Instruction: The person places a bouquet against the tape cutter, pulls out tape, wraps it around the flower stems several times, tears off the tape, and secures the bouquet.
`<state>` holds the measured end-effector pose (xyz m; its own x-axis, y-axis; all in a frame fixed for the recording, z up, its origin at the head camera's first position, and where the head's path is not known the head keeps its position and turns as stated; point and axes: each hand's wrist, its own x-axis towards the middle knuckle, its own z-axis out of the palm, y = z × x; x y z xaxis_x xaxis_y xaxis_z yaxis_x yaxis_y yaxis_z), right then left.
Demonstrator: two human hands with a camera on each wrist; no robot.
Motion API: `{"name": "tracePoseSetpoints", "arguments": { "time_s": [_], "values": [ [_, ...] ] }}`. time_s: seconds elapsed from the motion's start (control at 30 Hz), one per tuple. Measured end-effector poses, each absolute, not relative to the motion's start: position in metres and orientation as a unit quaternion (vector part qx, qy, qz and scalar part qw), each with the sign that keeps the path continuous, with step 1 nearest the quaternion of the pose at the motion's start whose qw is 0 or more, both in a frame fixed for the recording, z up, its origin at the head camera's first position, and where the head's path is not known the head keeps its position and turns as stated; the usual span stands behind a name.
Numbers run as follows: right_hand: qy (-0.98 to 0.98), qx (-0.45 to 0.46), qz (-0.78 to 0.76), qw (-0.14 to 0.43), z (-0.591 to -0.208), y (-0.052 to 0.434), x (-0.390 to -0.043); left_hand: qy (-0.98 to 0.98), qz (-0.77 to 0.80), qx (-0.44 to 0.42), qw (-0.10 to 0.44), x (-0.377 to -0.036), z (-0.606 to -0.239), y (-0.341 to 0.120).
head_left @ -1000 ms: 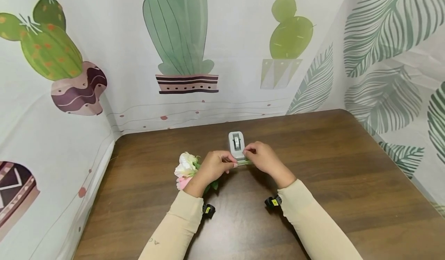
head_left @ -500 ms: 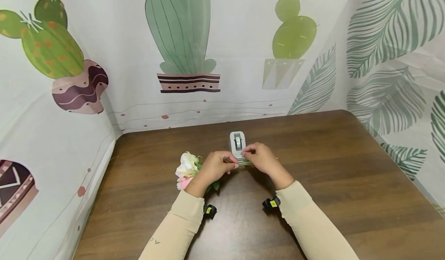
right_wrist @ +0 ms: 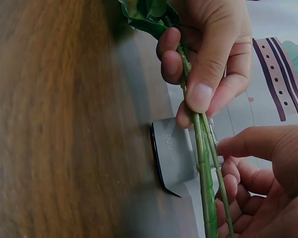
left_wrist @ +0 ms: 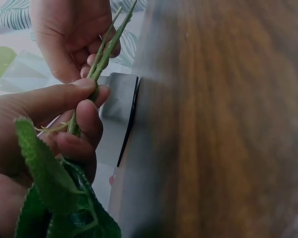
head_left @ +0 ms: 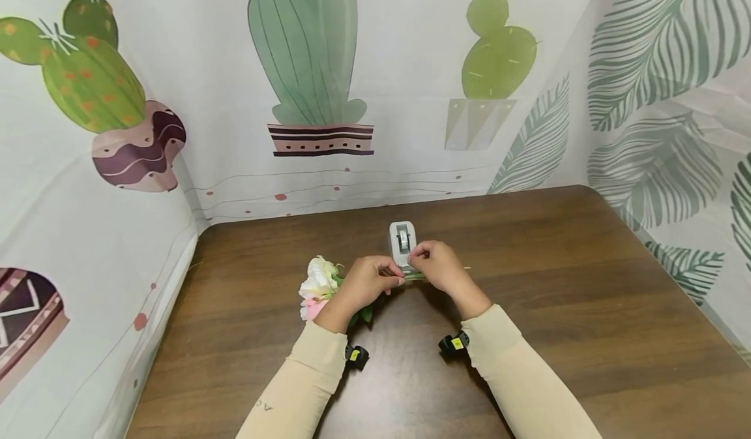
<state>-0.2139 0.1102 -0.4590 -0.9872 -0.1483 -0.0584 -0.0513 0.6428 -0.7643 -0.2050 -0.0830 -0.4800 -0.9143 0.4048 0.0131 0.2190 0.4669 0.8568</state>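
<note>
My left hand pinches the green stems of artificial flowers between thumb and fingers. The white and pink blooms lie to its left, partly behind the wrist, and serrated leaves hang below that hand in the left wrist view. Beyond the stems stands a grey-white tape dispenser, its clear tape roll facing up. At the dispenser's front edge my right hand has thumb and forefinger pinched together on the tape end, just behind the stems. The strip itself is mostly hidden by the fingertips.
The brown wooden table runs under everything. A white cloth backdrop with printed cacti and leaves rises behind and at both sides. Black wrist cameras sit on the cuffs of both sleeves.
The whole head view has shifted slightly to the right. Both hands keep their holds beside the dispenser; the right forearm has drawn in slightly toward the left.
</note>
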Motion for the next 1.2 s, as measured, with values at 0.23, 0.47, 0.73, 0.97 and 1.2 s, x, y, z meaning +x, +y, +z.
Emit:
{"name": "tracePoseSetpoints", "arguments": {
  "time_s": [0.23,0.47,0.73,0.97,1.2],
  "values": [
    [0.901,-0.045,-0.427,0.059,-0.4574,0.1081,-0.2133,0.846,0.489,0.192,0.094,-0.2052,-0.4822,-0.0831],
    [0.892,-0.043,-0.445,0.062,-0.4573,0.1082,-0.2125,0.848,0.487,0.188,0.097,-0.2060,-0.4835,-0.0820],
    [0.873,-0.027,-0.482,0.063,-0.4561,0.1089,-0.2124,0.851,0.481,0.184,0.099,-0.2043,-0.4803,-0.0821],
    [0.872,-0.025,-0.486,0.052,-0.4554,0.1074,-0.2117,0.852,0.480,0.184,0.101,-0.2041,-0.4792,-0.0835],
    [0.873,-0.028,-0.486,0.035,-0.4572,0.1091,-0.2115,0.850,0.484,0.182,0.104,-0.2043,-0.4794,-0.0830]
  ]
}}
